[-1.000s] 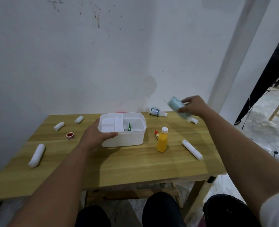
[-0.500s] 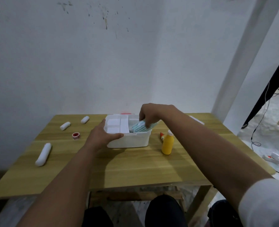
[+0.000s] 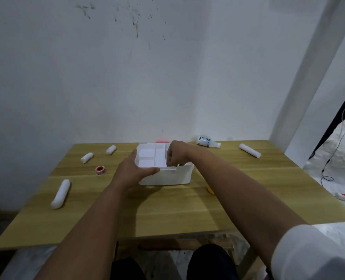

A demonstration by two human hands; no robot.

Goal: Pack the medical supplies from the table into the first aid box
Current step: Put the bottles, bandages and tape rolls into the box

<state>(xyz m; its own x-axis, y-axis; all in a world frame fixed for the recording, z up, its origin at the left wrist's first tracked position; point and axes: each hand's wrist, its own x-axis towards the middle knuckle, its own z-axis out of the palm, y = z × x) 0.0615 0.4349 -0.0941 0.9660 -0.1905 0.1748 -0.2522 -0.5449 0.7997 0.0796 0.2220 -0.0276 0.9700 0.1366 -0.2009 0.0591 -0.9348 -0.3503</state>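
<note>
left hand [image 3: 134, 171] braces box [image 3: 173, 174] near-left corner, thumb along rim | right hand [image 3: 176, 154] curled down inside, contents hidden, grip unknown | risk: box tipping on withdrawal; yellow bottle [image 3: 210, 189] under right forearm getting knocked

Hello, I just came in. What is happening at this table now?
A person is packing a white plastic first aid box on the wooden table. The left hand grips its near-left corner; the right hand reaches inside, its fingers hidden. White gauze rolls, a small red-and-white tape roll and a white lying bottle wait outside.
</note>
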